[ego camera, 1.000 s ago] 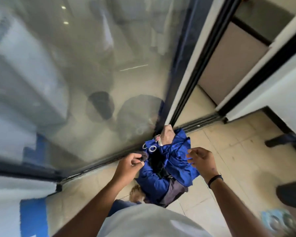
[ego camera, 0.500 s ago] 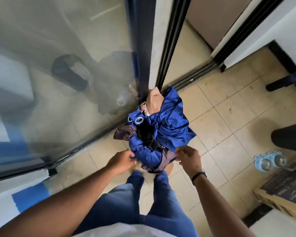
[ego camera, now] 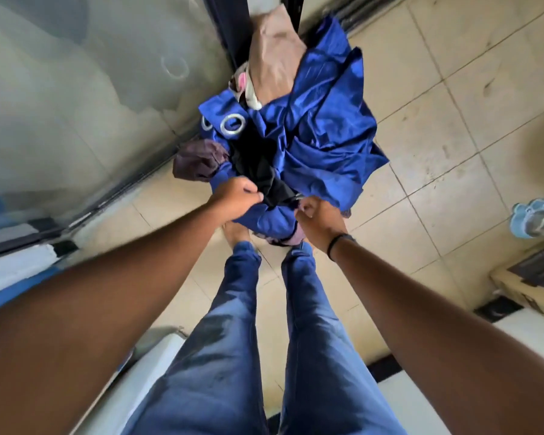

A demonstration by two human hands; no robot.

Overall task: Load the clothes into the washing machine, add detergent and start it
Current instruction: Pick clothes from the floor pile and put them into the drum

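A pile of clothes (ego camera: 296, 146) sits on the tiled floor (ego camera: 453, 152) against a glass sliding door (ego camera: 91, 105), just ahead of the person's feet. The left hand (ego camera: 237, 196) has its fingers clenched on the blue and black fabric at the pile's near edge; the right hand (ego camera: 319, 215) grips the blue cloth just beside it

blue cloth (ego camera: 321, 130): satin sheen | eyelet (ego camera: 232, 123): shiny metal | floor tiles (ego camera: 471, 127): smooth, scuffed | jeans (ego camera: 230, 340): matt denim
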